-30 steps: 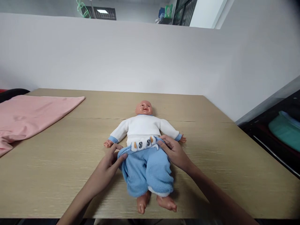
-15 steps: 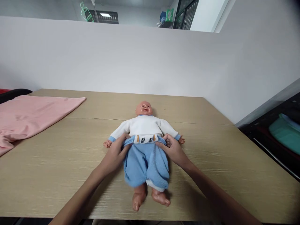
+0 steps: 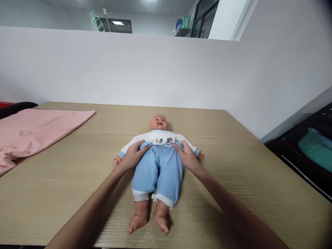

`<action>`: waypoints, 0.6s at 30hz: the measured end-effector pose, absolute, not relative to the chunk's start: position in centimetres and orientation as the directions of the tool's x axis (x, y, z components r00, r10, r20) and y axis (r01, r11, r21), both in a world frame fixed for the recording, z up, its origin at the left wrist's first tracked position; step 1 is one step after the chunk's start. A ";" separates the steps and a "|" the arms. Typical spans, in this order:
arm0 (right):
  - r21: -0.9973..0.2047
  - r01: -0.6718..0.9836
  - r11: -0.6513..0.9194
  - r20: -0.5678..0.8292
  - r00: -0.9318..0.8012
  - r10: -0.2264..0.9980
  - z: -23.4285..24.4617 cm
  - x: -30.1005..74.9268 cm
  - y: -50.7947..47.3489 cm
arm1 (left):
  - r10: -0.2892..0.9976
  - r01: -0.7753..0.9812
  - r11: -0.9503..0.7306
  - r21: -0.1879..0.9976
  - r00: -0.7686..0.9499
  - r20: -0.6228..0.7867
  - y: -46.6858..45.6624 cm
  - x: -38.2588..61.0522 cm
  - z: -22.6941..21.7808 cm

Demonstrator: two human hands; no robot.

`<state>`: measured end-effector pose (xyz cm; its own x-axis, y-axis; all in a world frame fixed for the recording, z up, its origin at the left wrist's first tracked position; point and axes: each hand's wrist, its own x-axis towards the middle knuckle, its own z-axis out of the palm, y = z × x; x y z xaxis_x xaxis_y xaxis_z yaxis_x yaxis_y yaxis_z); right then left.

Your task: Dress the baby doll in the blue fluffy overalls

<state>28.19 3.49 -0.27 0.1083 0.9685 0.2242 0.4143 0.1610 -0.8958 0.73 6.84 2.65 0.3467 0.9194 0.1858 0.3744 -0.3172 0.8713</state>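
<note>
A baby doll [image 3: 158, 122] lies face up on the table, its head away from me and its bare feet toward me. It wears a white top [image 3: 140, 138] with blue cuffs and fluffy blue pants [image 3: 158, 169] with white leg hems. At the left end of the waistband, my left hand [image 3: 135, 154] is closed on the cloth, thumb on top. My right hand [image 3: 188, 155] pinches the waistband's other end. Between them shows a white band printed with eyes. The fingers under the cloth are hidden.
Pink cloth [image 3: 38, 131] is spread over the left of the wooden table [image 3: 233, 180]. A white partition [image 3: 155, 69] rises behind the table. Right of the table, a teal folded item [image 3: 316, 148] rests on something black.
Both hands have drawn the waistband up toward the doll's chest. The pant legs have stretched straighter, showing more of the white hems, and the doll's legs have swung left.
</note>
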 end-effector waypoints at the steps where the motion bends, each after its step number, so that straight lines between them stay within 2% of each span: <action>1: -0.904 0.406 0.137 0.196 0.107 0.975 -0.6 28.2 4.2 | 0.930 0.374 -0.248 0.894 0.351 0.111 7.3 0.7 2.6; 4: -0.922 0.378 0.079 0.122 0.091 0.988 -1.2 28.5 5.4 | 0.940 0.395 -0.137 0.908 0.342 -0.007 8.5 0.6 2.4; 10: -0.967 0.254 0.002 0.007 0.019 1.000 -1.7 30.3 2.6 | 0.929 0.421 -0.248 0.872 0.360 0.090 7.3 -1.4 0.8; 15: -0.992 0.124 0.018 0.024 0.046 0.999 -3.1 30.7 -0.4 | 0.848 0.287 -0.176 0.942 0.529 -0.003 5.8 -4.0 0.0; 18: -1.000 0.023 0.008 0.009 0.080 0.997 -4.2 29.8 -0.7 | 0.896 0.211 -0.134 0.968 0.444 0.027 5.3 -3.9 -0.7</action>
<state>29.82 -0.74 -4.17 0.0805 0.9967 0.0095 0.0231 0.0077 -0.9997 -3.86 5.28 -0.68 0.4436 0.8958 0.0274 0.2107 -0.1339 0.9683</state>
